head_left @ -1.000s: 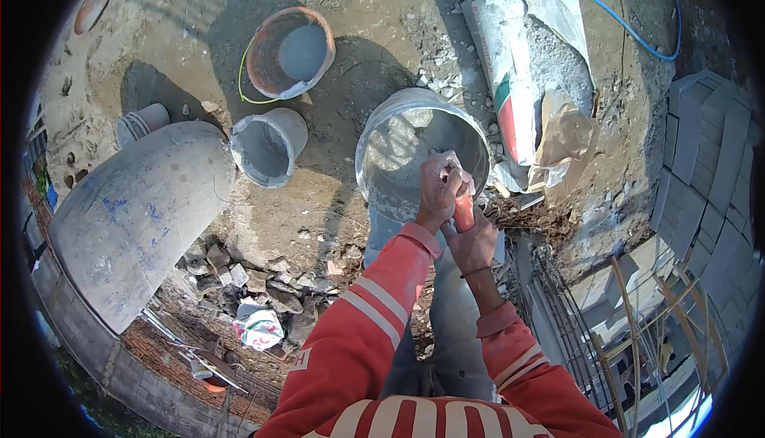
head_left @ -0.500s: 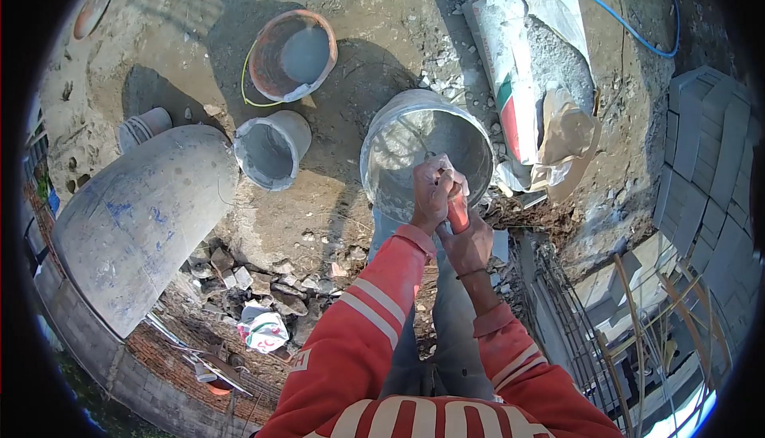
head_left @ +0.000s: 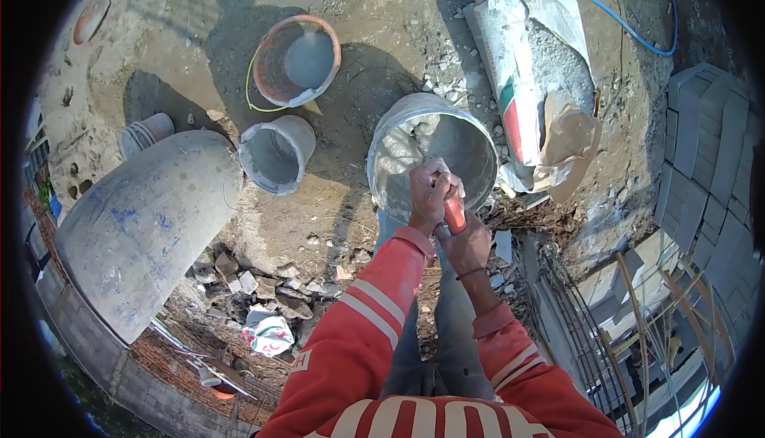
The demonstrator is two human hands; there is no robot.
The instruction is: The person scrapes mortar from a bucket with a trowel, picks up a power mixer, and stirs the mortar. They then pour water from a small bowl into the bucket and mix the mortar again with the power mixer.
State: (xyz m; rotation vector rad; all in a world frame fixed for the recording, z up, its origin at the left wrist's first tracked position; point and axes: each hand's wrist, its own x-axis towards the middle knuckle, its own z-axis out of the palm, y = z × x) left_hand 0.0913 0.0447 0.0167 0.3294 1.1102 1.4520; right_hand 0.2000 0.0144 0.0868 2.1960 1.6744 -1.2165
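Observation:
A red-handled tool (head_left: pixel 455 215) is gripped by both my hands over the near rim of a large grey bucket (head_left: pixel 378 175). My left hand (head_left: pixel 431 191) is closed around its upper part, farther forward. My right hand (head_left: pixel 466 244) closes on the lower part, nearer my body. The tool's far end is hidden by my left hand and the bucket, so its exact kind does not show. Wet grey mix (head_left: pixel 402 149) lies lumpy along the bucket's left inside.
An orange bucket (head_left: pixel 272 49) with grey liquid and a smaller grey bucket (head_left: pixel 305 147) stand left. A torn cement bag (head_left: pixel 510 79) lies right, below a blue hose (head_left: pixel 621 27). A curved grey sheet (head_left: pixel 151 223), rubble (head_left: pixel 287 294), stacked blocks (head_left: pixel 701 151) and steel bars (head_left: pixel 574 310) surround me.
The mix inside the large bucket has shifted, with lumps now raised on its left side. The bucket sits slightly farther right in view. Both hands keep their grip on the tool.

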